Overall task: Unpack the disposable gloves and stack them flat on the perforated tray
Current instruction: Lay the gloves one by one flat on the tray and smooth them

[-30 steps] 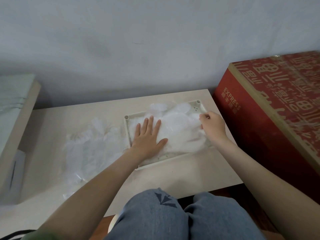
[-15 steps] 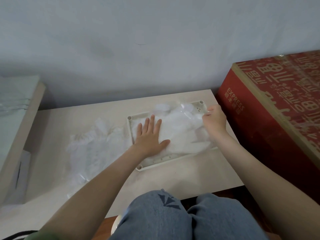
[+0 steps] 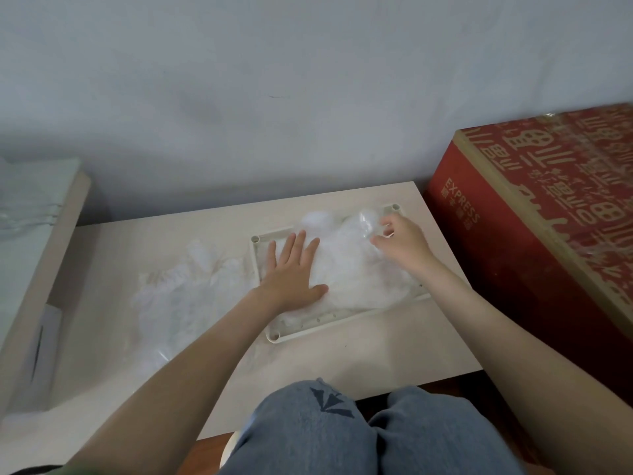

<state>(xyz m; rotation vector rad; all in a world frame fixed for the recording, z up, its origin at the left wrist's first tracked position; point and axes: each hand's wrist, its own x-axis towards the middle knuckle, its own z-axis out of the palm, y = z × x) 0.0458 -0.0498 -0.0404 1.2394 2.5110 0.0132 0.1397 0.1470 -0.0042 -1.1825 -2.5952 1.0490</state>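
Observation:
A cream perforated tray [image 3: 308,332] lies on the pale table [image 3: 394,347], at its right half. A stack of thin clear disposable gloves [image 3: 356,272] covers most of the tray, and some glove fingers stick out over its far rim. My left hand [image 3: 291,269] presses flat on the left part of the stack, fingers straight and spread. My right hand [image 3: 404,245] is over the far right part of the stack, its loosely bent fingertips touching the plastic near the tray's far right corner. Thumb and fingers look apart.
A loose heap of more clear gloves [image 3: 191,293] lies on the table left of the tray. A big red carton [image 3: 531,241] stands tight against the table's right side. A pale cabinet with plastic on top [image 3: 30,269] borders the left. My knees [image 3: 308,430] are below the front edge.
My right hand slid left from the tray's far right corner onto the stack, and its pinch on the glove edge loosened. My left hand stayed pressed flat.

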